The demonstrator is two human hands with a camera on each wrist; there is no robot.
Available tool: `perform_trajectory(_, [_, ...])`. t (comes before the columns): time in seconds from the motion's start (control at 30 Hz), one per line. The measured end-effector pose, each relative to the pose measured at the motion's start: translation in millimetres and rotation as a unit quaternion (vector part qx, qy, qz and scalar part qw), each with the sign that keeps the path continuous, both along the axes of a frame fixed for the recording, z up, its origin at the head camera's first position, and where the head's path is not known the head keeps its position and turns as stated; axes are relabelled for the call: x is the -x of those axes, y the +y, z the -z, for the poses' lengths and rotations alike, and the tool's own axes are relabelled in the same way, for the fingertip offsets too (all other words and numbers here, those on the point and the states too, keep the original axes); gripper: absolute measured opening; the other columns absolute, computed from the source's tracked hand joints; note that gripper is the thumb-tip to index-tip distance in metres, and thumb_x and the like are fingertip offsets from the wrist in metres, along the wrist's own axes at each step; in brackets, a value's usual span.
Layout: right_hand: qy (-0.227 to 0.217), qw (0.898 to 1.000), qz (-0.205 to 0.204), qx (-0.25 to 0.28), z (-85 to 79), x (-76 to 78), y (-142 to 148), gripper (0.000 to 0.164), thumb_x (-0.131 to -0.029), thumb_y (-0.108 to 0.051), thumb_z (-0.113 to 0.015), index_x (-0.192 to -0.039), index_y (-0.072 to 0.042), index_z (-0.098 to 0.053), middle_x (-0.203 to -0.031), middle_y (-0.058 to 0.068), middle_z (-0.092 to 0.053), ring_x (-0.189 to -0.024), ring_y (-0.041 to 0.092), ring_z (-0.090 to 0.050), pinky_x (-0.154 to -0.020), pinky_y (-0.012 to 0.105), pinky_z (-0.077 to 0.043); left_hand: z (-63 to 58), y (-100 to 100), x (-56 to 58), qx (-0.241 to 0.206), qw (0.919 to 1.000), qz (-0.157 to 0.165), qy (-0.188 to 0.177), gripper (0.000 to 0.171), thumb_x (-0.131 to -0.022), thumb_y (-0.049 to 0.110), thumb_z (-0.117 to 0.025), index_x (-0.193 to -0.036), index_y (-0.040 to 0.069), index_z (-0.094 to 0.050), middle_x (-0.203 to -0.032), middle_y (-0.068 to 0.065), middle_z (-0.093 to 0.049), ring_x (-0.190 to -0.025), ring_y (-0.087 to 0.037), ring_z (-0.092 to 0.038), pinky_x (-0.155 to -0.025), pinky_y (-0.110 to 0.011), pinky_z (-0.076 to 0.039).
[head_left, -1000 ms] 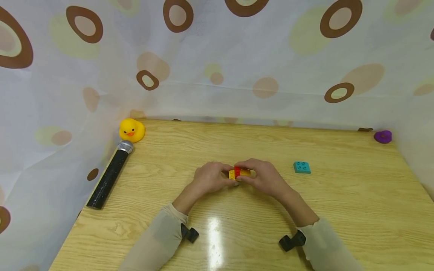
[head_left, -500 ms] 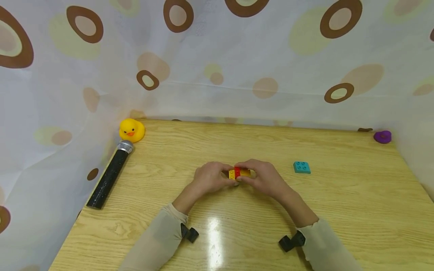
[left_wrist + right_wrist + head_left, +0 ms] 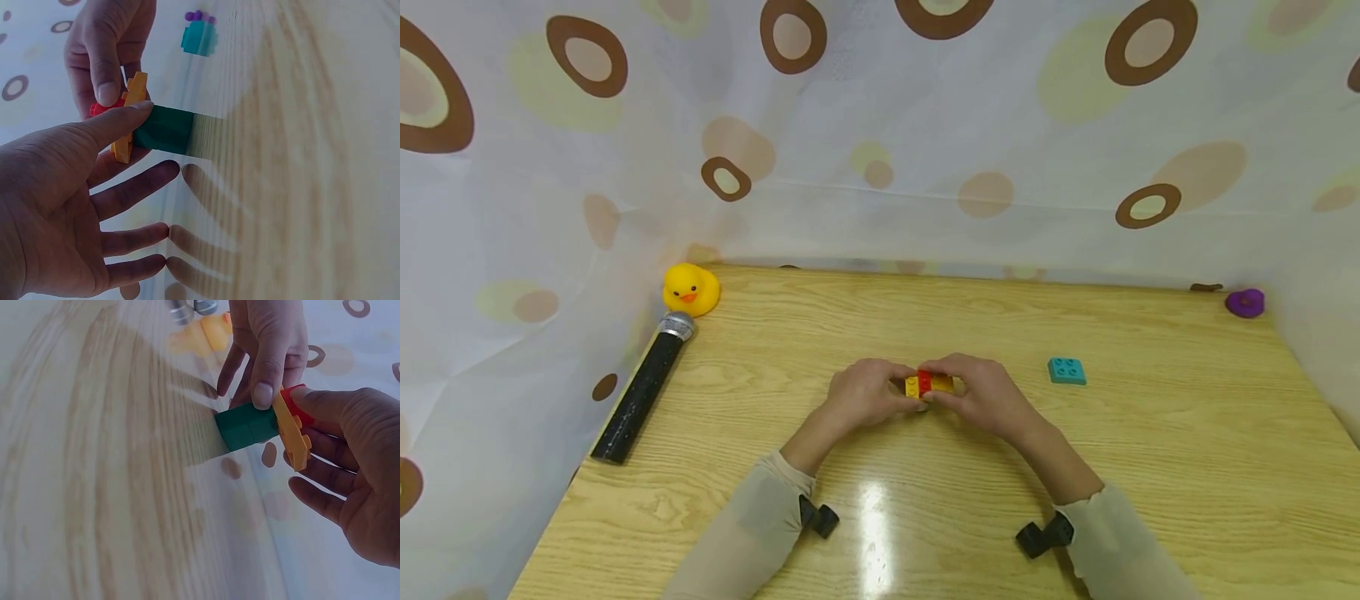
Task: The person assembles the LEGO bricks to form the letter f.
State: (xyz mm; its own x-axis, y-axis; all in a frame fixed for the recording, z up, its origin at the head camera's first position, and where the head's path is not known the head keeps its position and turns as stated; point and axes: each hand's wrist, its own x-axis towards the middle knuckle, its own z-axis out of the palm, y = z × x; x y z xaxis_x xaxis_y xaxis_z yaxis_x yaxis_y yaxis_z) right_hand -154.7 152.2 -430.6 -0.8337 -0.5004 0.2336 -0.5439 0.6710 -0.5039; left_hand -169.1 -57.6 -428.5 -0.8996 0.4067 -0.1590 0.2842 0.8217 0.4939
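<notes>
A small stack of toy building bricks stands upright on the table between the two hands. Two green bricks (image 3: pixel 165 129) form its base. Across them lies a longer yellow-orange plate (image 3: pixel 943 384), overhanging on one side. On the plate sits a red brick (image 3: pixel 925 381). The left hand (image 3: pixel 865 393) pinches the stack at the top of the green bricks and the plate, its other fingers spread with tips at the table. With thumb and fingers, the right hand (image 3: pixel 988 392) pinches the red brick from the other side. Its fingertips hide part of the red brick.
A teal brick (image 3: pixel 1067 371) with studs up lies to the right of the hands. A purple toy (image 3: pixel 1246 303) sits in the far right corner. At the left are a yellow rubber duck (image 3: pixel 691 289) and a black microphone (image 3: pixel 647 392). Patterned curtain surrounds the table (image 3: pixel 820 317).
</notes>
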Motion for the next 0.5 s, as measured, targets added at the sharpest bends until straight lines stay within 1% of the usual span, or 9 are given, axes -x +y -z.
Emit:
perform_trajectory(0.1, [0.001, 1.000, 0.001, -0.002, 0.1, -0.4, -0.3, 0.039, -0.089, -0.023, -0.079, -0.124, -0.008, -0.072, -0.114, 0.008, -0.076, -0.104, 0.026, -0.072, -0.090, 0.047, -0.057, 0.8, -0.2, 0.5, 0.002, 1.0000, 0.000, 0.000, 0.043, -0.085, 0.051, -0.078, -0.125, 0.034, -0.073, -0.105, 0.010, -0.074, -0.083, -0.011, -0.061, -0.060, -0.030, -0.045])
perform_trajectory(0.3, [0.003, 1.000, 0.000, -0.005, 0.8, -0.1, -0.2, 0.039, -0.089, -0.023, -0.079, -0.124, -0.008, -0.072, -0.114, 0.008, -0.076, -0.103, 0.025, -0.071, -0.089, 0.046, -0.058, 1.8, -0.5, 1.9, 0.001, 1.0000, -0.002, 0.002, 0.044, -0.085, 0.052, -0.079, -0.124, 0.033, -0.073, -0.113, 0.008, -0.075, -0.093, -0.014, -0.065, -0.062, -0.031, -0.046])
perform_trajectory(0.5, [0.002, 1.000, -0.007, -0.005, 2.4, 2.9, 1.0, 0.039, -0.088, -0.025, -0.079, -0.124, -0.009, -0.073, -0.113, 0.008, -0.076, -0.100, 0.024, -0.072, -0.087, 0.045, -0.058, 1.8, -1.0, 1.5, 0.000, 1.0000, -0.001, 0.002, 0.045, -0.084, 0.053, -0.078, -0.125, 0.033, -0.073, -0.116, 0.007, -0.074, -0.095, -0.016, -0.066, -0.062, -0.032, -0.047])
